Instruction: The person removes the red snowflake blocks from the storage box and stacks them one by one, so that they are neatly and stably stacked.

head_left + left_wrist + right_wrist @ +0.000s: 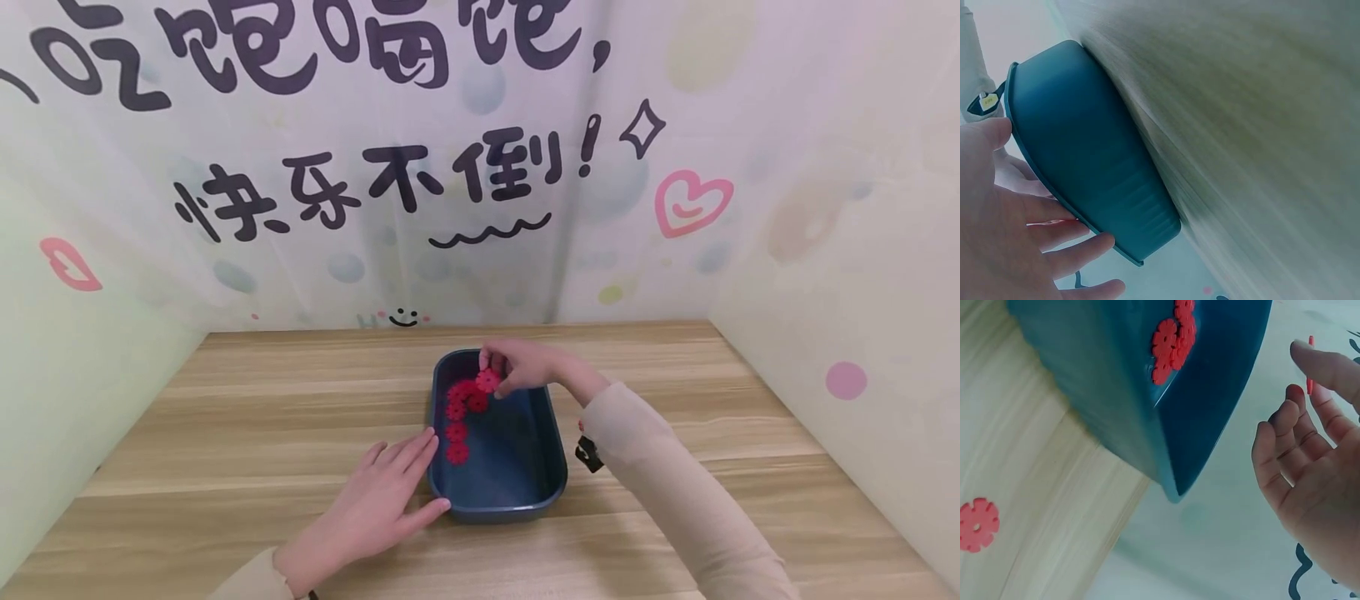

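A dark blue rectangular basin [498, 467] stands on the wooden table. Red flower-shaped plastic discs [457, 432] form a curved line inside it, along its left side. My right hand [525, 364] is over the basin's far end and pinches one red disc [488, 381] between thumb and fingers. That disc [1310, 365] appears edge-on in the right wrist view. My left hand [378, 496] touches the basin's near left rim, thumb at the near corner and fingers extended along the side. In the left wrist view, its fingers [1079, 256] are spread against the rim.
Another red disc [977, 525] lies on the table outside the basin, in the right wrist view. A black piece [588, 454] shows beside the right sleeve. A printed white curtain [360, 275] stands behind the table, with pale walls at both sides.
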The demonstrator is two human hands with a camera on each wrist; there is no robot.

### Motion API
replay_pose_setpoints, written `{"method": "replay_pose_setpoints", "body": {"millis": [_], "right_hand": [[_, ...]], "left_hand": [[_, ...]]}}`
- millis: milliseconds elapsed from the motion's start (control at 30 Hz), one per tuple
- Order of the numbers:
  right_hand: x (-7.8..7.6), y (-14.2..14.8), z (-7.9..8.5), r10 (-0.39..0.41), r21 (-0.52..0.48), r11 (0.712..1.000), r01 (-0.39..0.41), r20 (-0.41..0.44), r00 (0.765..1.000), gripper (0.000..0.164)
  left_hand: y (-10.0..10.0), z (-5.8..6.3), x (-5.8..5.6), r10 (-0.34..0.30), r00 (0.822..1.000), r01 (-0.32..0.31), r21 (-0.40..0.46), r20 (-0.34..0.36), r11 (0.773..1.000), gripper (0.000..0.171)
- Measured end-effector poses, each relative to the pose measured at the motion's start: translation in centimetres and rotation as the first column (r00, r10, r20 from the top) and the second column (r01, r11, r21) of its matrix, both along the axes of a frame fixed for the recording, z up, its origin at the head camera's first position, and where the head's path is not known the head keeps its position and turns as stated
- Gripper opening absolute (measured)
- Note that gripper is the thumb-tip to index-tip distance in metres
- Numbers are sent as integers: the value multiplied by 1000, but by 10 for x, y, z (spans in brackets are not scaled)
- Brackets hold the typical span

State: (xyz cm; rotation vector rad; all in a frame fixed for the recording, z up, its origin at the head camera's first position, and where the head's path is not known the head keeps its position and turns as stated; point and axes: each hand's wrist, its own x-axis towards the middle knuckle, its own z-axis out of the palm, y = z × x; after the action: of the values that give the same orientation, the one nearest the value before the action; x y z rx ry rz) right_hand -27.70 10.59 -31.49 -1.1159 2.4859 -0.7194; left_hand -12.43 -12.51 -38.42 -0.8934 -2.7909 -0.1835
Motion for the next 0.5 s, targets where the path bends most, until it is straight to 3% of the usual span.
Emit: {"method": "replay_pose_setpoints", "body": {"millis": [367,500], "right_hand": [[6,27,-10,4,-56,998,-8,-75,997,35],[8,37,-15,-17,-82,997,12,-55,998,35]], "left_hand": [[-1,-2,-2,-3,1000,3,-2,7,1000,71],[-1,-2,-1,-3,1000,3,-6,6,1000,73]]}}
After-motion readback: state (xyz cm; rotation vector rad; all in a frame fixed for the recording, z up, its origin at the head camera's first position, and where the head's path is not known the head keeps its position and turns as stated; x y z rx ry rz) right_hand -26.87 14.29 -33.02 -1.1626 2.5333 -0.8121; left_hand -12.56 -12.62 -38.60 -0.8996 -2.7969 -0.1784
